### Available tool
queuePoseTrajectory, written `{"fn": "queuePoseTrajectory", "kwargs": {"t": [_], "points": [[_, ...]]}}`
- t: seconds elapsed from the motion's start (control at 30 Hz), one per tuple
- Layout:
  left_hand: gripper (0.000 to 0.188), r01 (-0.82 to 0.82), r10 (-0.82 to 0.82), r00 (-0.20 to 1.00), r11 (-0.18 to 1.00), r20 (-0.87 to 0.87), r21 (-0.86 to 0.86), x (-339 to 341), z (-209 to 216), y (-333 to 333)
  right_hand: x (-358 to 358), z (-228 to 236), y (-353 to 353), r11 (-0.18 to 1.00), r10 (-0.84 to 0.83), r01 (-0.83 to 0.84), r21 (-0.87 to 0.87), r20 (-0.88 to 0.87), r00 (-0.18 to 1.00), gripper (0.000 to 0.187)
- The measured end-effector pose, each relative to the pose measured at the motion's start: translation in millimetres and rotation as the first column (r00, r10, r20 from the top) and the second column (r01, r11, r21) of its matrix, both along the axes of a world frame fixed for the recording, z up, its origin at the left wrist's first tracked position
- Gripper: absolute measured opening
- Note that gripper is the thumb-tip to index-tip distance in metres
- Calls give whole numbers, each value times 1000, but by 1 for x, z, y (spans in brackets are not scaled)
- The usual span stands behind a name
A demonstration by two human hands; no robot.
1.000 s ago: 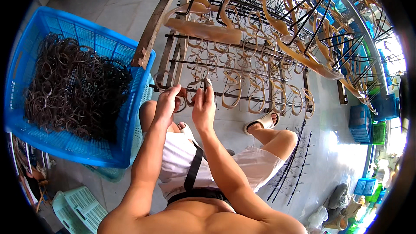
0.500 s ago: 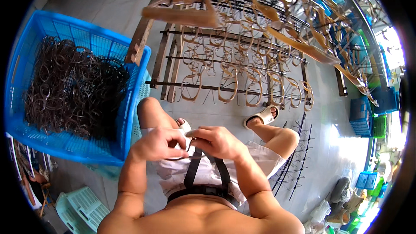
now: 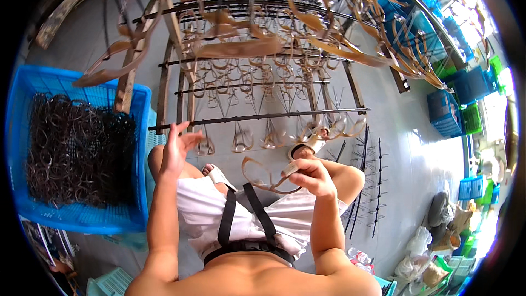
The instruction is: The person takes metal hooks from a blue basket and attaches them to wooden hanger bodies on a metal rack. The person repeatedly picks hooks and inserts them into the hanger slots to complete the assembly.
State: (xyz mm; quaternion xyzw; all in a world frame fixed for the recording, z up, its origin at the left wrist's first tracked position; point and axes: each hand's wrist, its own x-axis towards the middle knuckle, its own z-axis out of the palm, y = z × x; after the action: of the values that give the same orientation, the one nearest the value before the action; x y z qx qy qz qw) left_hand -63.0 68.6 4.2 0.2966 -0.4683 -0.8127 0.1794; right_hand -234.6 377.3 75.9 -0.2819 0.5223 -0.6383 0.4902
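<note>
My right hand (image 3: 315, 176) pinches a brown translucent eyeglass frame (image 3: 257, 185) by one side, above my lap. A small pale piece shows at its fingertips. My left hand (image 3: 176, 151) is raised with fingers apart, beside the left end of a dark rod (image 3: 235, 119); whether it touches the rod I cannot tell. Clear-brown eyeglass frames hang from this rod, the nearest of them a frame (image 3: 206, 147) just right of my left hand.
A blue plastic basket (image 3: 82, 225) heaped with dark eyeglass frames (image 3: 76, 153) stands at left. Ahead, a wooden rack (image 3: 165, 85) carries rods of hanging frames. Bare spiked rods (image 3: 378, 186) lie on the floor at right. Blue crates (image 3: 445, 112) and plastic bags (image 3: 413, 260) line the right side.
My hands were together over my lap and have parted. The left went up to the rod's end; the right moved right with the eyeglass frame. The whole view has shifted.
</note>
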Motion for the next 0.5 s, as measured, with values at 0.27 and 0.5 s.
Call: {"fn": "queuePoseTrajectory", "kwargs": {"t": [0.27,0.5], "points": [[45,223,-214,963,300,163,-927,15,59,100,-3,9,-30,863,474,-497,93,-493,730,15],[22,352,-400,911,623,102,-698,-43,68,156,8,-7,-13,910,-398,357,-213,-197,896,39]]}}
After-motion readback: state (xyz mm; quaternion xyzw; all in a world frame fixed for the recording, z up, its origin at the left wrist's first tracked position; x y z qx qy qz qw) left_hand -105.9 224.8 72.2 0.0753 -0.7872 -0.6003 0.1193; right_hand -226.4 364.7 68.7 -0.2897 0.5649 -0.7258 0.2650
